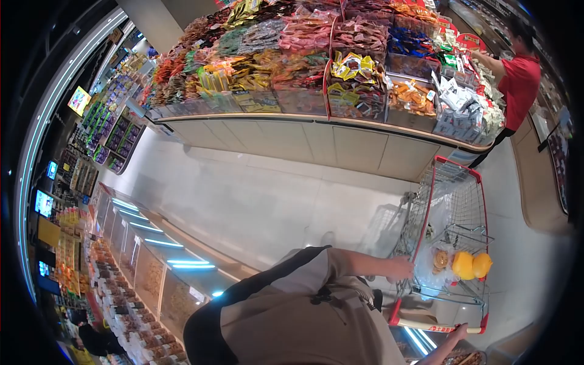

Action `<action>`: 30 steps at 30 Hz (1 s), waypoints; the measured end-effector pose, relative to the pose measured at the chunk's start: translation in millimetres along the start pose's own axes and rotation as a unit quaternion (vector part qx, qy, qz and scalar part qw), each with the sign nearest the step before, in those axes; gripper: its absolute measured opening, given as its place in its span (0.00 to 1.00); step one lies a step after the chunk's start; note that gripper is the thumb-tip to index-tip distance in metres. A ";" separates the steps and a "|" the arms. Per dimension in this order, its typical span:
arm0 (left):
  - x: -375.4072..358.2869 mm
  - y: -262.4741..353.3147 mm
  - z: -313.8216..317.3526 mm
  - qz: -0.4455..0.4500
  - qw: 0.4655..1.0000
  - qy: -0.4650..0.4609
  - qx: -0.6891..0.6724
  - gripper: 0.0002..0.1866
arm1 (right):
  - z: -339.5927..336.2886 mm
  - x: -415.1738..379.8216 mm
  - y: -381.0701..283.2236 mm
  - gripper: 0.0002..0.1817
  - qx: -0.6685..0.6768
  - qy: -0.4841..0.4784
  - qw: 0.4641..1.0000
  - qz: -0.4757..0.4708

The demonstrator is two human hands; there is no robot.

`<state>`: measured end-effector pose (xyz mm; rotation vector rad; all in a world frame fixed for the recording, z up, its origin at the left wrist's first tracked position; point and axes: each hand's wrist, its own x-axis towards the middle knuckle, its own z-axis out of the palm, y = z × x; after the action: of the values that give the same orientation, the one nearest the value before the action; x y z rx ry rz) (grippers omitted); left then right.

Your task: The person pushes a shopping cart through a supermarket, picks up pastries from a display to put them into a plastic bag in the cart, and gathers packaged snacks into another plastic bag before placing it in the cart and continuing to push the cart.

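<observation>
A wire shopping cart (453,228) with red trim stands at the lower right. My left hand (399,268) is at the cart's near side rim, its fingers curled and closed against it. At the far end of the cart's pale handle (426,326), my right hand (460,332) is wrapped around the bar. Inside the cart lie two yellow-orange rounded items (472,266), touching each other. Next to them is a clear plastic bag (431,274) with brownish food in it.
A long display counter (274,131) heaped with colourful packaged snacks runs across the top. A person in a red shirt (522,85) stands at its right end, reaching over it. Lit glass bins (143,249) line the lower left. Pale floor (255,188) lies between.
</observation>
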<state>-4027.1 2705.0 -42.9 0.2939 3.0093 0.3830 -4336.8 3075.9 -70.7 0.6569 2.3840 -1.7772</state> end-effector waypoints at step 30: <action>-94.7 -20.1 84.0 -0.184 0.957 -0.158 -0.161 0.11 | 86.3 33.3 -38.7 0.10 -0.095 -0.208 0.967 -0.110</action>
<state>-3928.3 2686.9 -122.6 -0.2110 2.5571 0.6985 -4397.3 2996.0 -74.3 -0.0094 2.3499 -1.5374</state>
